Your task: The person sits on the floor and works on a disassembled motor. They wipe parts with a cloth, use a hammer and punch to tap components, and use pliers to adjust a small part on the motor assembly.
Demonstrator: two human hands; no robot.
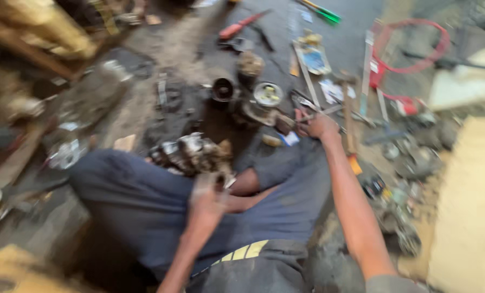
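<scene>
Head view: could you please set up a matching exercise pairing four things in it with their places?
1. left hand
2. right hand
3. red-handled screwdriver
4. red hoop

a. far edge of the floor, top centre
b. top right
c. on the dirty metal engine part in the lap
d. reaching to metal tools on the floor

Pairs: 1-c, 2-d, 3-a, 4-b

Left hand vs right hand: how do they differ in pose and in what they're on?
The left hand sits close in over the lap, on a grimy metal engine part; the right hand is stretched far out to the floor, at a thin metal tool. The left arm is bent, the right nearly straight. The left hand is blurred, the right clearer. Whether either grip is closed cannot be told. Both are bare.
</scene>
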